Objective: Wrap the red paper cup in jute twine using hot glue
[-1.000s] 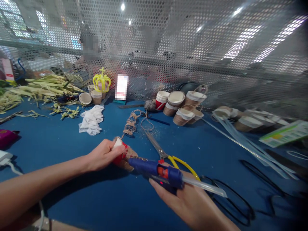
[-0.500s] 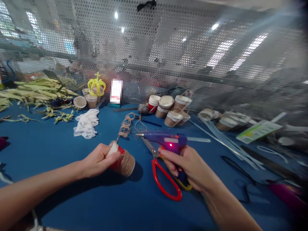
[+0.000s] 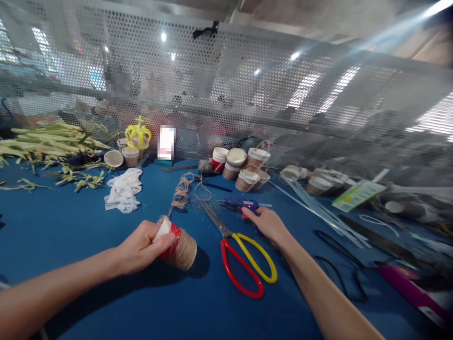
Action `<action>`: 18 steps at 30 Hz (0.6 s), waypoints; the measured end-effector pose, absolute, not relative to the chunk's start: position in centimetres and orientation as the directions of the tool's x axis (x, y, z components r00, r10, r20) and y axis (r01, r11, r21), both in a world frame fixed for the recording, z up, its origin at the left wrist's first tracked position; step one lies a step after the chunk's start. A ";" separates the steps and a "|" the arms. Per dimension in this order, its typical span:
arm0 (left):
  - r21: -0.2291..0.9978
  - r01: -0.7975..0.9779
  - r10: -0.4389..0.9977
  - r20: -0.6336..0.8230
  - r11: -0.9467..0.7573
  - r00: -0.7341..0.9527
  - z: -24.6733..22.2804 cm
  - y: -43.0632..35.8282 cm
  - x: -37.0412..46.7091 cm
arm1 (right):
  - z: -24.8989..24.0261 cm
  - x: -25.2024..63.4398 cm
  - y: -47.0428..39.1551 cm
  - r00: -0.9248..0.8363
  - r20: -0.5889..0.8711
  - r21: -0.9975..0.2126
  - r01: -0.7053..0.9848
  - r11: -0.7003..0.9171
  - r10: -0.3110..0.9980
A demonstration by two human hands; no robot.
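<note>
A paper cup (image 3: 184, 250), red near its rim and wound with brown twine lower down, lies tilted in my left hand (image 3: 146, 245), whose thumb and fingers pinch the rim. A strand runs from it to a loose bundle of twine (image 3: 181, 191). My right hand (image 3: 267, 222) is around the handle of a blue glue gun (image 3: 240, 203), its nozzle pointing left and a clear glue stick out of its back. Between my hands lie large scissors (image 3: 226, 233) with one red and one yellow handle, blades slightly apart.
Several wrapped cups (image 3: 247, 179) stand before a perforated metal screen (image 3: 198, 71). At left are pale husks (image 3: 46, 141), a yellow crown (image 3: 138, 136) and white crumpled cloth (image 3: 124, 189). Glue sticks (image 3: 318, 208), a black cord (image 3: 339, 250) and a magenta object (image 3: 410, 288) lie right.
My right hand has moved the glue gun away from me, down toward the table beyond the scissors, uncovering the yellow handle. My left hand still holds the cup. The view has shifted slightly.
</note>
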State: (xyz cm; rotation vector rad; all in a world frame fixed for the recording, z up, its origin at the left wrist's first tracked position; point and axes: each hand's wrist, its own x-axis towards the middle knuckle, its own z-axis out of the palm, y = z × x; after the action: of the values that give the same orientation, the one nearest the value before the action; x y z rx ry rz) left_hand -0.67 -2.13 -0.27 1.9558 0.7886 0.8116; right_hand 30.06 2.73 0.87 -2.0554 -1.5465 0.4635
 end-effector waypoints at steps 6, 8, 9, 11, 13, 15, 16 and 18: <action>0.755 0.239 0.694 0.366 -0.611 0.619 -0.3 -2.3 -0.6 | 2.6 27.6 1.3 0.166 0.217 -0.418 0.906 -0.063 0.962; 0.677 0.232 0.625 0.419 -0.698 0.658 -0.1 -2.5 -0.5 | 3.6 25.3 0.3 0.010 0.194 -0.431 0.899 0.076 0.981; 0.641 0.222 0.588 0.437 -0.735 0.681 0.0 -2.5 -0.4 | 4.1 23.9 -0.1 -0.077 0.163 -0.456 0.878 0.144 0.984; 0.576 0.205 0.524 0.465 -0.791 0.714 0.2 -2.8 -0.3 | 5.1 21.2 -1.0 -0.327 0.013 -0.604 0.750 0.268 0.945; 0.532 0.201 0.487 0.476 -0.822 0.732 0.5 -3.0 -0.1 | 5.8 18.9 -1.6 -0.470 -0.068 -0.733 0.623 0.275 0.880; 0.510 0.208 0.468 0.460 -0.835 0.755 0.7 -3.2 -0.1 | 6.3 17.2 -2.0 -0.525 -0.141 -0.806 0.553 0.210 0.839; 0.500 0.214 0.463 0.448 -0.839 0.765 0.7 -3.2 -0.1 | 6.5 16.6 -2.1 -0.538 -0.182 -0.827 0.537 0.168 0.823; 0.488 0.230 0.457 0.417 -0.842 0.786 0.7 -3.3 -0.1 | 6.6 16.0 -2.1 -0.560 -0.246 -0.855 0.510 0.096 0.791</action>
State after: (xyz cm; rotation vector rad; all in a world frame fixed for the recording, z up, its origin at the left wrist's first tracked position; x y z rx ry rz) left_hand -0.10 -3.27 0.75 2.5602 0.5187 0.7476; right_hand 16.03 -2.15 6.61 -1.2932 -2.1006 1.4495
